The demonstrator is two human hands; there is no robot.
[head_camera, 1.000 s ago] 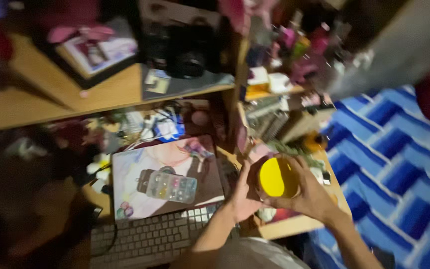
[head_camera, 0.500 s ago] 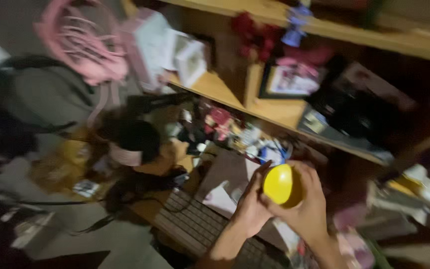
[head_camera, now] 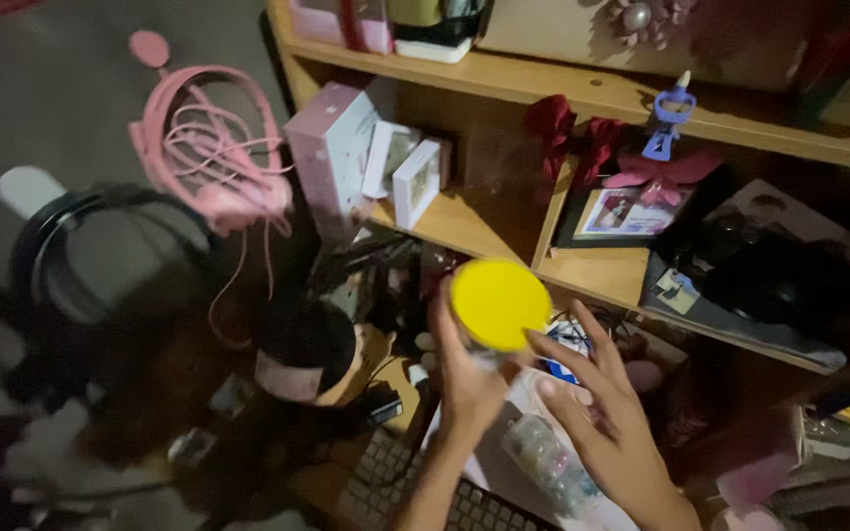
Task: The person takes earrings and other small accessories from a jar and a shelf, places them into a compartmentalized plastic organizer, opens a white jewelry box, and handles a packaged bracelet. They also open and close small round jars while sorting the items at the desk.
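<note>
I see left hand point(head_camera: 466, 379) gripping jar under smooth round yellow lid point(head_camera: 500, 304), fingers curled round it, raised above cluttered desk before wooden shelf point(head_camera: 464, 221). Right hand point(head_camera: 604, 423) just beside, fingers spread, fingertip at lid edge. Below: clear plastic bead box point(head_camera: 548, 464), pale keyboard point(head_camera: 386, 477). Pink wire headphones point(head_camera: 216, 157) upper left.

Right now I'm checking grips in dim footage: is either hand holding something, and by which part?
The left hand holds a yellow-lidded jar by its side, under the lid. The right hand is open, its fingers by the jar.
</note>
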